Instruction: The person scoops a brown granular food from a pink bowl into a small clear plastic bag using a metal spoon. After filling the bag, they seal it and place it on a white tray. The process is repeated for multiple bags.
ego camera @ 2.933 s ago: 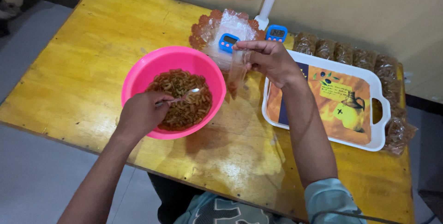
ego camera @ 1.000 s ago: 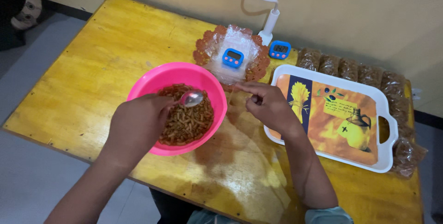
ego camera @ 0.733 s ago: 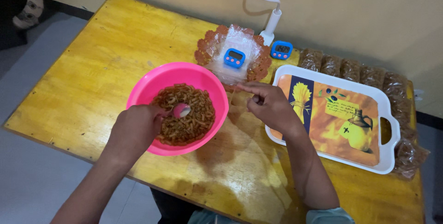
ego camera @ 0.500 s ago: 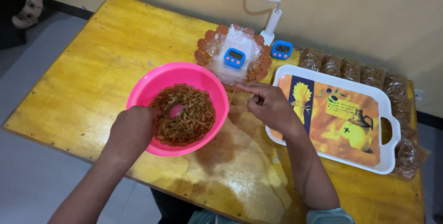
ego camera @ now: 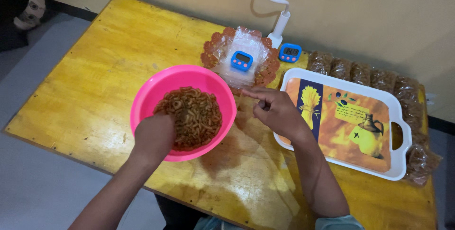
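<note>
In the head view a round pink bowl (ego camera: 184, 111) stands on the yellow wooden table (ego camera: 95, 83), a little left of the table's middle and nearer its front edge than its back. The bowl holds a heap of brown curled macaroni snacks (ego camera: 196, 114) that fills most of its floor. The left hand (ego camera: 154, 137) reaches in over the bowl's near rim with its fingers curled down into the snacks; whether it grips anything there cannot be told, since the fingers hide what lies under them. The right hand (ego camera: 277, 111) hovers just right of the bowl, loosely closed, with thumb and forefinger pinching a clear thin plastic bag (ego camera: 244, 102) that is hard to make out. Behind the bowl, toward the back edge, lies a pile of clear bags (ego camera: 241, 54) with a small blue timer (ego camera: 241, 60) on top; a second blue timer (ego camera: 289, 52) sits beside a white lamp base (ego camera: 277, 33). At the right end rests a white tray (ego camera: 348, 123) with an orange picture, and filled snack packets (ego camera: 365, 73) line its far and right sides.
</note>
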